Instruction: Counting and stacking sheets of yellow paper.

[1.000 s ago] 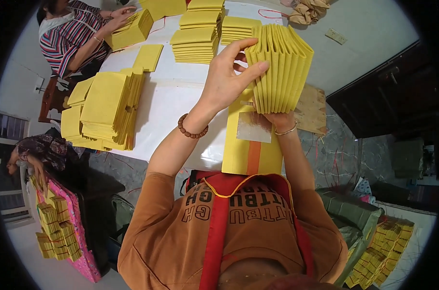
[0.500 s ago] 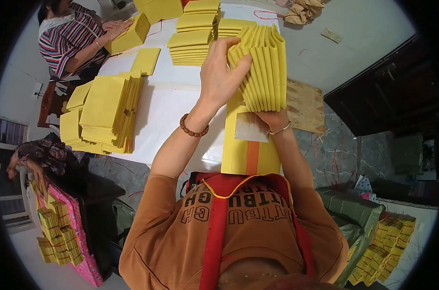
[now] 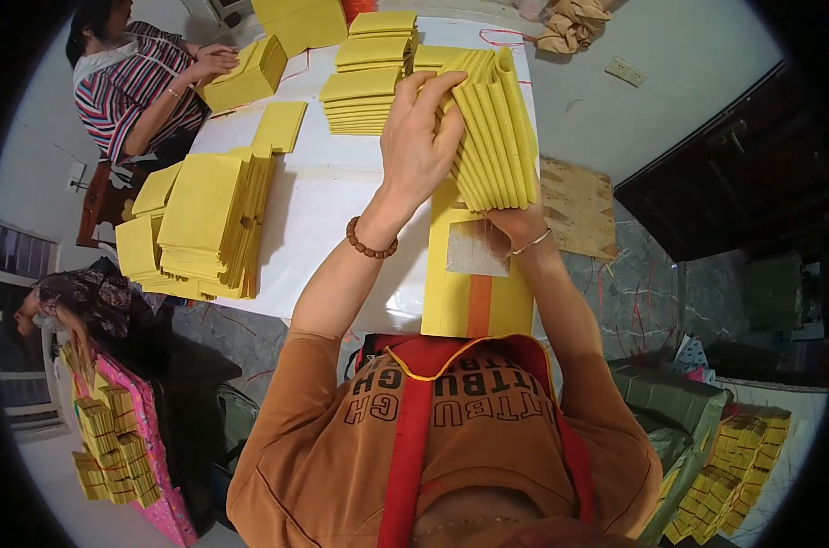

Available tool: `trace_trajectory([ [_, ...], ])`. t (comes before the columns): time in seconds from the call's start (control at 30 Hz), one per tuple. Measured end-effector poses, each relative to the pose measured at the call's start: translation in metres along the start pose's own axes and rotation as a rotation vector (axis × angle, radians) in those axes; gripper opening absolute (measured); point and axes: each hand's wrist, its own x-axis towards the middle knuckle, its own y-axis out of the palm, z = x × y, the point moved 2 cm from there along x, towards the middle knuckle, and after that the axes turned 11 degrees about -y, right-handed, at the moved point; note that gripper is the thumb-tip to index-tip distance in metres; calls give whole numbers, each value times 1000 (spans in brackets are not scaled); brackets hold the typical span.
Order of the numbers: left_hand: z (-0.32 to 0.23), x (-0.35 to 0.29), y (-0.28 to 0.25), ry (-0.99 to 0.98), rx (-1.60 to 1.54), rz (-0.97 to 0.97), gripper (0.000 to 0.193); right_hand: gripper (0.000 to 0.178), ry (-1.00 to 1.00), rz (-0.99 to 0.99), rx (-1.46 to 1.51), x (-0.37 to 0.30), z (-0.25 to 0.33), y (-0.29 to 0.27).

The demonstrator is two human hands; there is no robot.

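Note:
A thick bundle of folded yellow paper (image 3: 495,137) is held upright and slightly tilted over the table's right edge. The fingers of my left hand (image 3: 419,137) are wrapped round its left side. Behind and below it, my right hand (image 3: 517,222) supports the bundle, its fingers mostly hidden. Underneath lies a flat yellow paper piece (image 3: 442,306) with an orange stripe and a clear shiny patch, close to my body. Left of my left hand stand neat stacks of folded yellow paper (image 3: 364,87).
A loose pile of yellow paper (image 3: 195,219) covers the white table's (image 3: 319,237) left end. Across the table, a co-worker (image 3: 145,87) in stripes presses a yellow stack (image 3: 250,78). Another person (image 3: 86,297) works at far left by tied bundles (image 3: 113,443). More bundles (image 3: 729,470) lie at lower right.
The bundle's folds are pressed closer together and its top has shifted slightly left. My left fingers have moved on its edge. The co-worker's hands have drawn back a little along the stack.

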Motion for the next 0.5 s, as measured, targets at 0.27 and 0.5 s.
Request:
trace_trajectory([
  [0.27,20,2,-9,-120,-325,137,27,47,126,46,-11,5,11,-8],
  [0.5,87,-45,-49,-566,-964,413,64,74,-107,-91,-718,8,10,33],
])
